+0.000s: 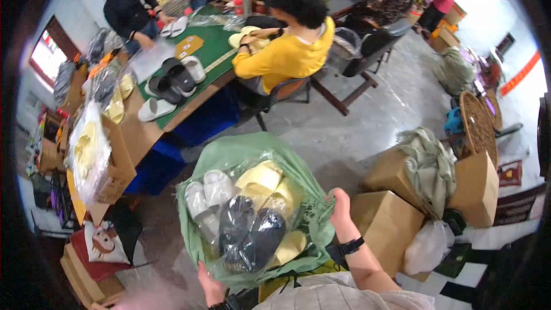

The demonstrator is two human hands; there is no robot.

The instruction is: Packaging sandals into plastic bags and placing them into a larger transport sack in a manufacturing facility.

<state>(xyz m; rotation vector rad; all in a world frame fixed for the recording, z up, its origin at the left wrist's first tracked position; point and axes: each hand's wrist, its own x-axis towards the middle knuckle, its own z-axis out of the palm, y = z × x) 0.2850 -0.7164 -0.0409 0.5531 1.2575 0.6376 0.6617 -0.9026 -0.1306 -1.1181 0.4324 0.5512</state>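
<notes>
In front of me a green woven sack [227, 148] stands with its mouth wide, filled with slippers in clear plastic bags. Dark grey slippers [250, 235] lie on top, light grey slippers [209, 192] to their left, and pale yellow slippers [261, 181] toward the far side and right. My right hand [340, 209] is closed around the bunched, frayed rim at the sack's right side. At the near left edge, my left hand [210, 285] grips the rim, its fingers partly under the fabric.
A green-topped table [215, 66] at far left bears black slippers [170, 80] and white ones. A person in yellow [287, 51] sits there; another in black [129, 6] stands behind. Cardboard boxes [384, 224] stand at right; a box with bagged slippers [115, 163] stands left.
</notes>
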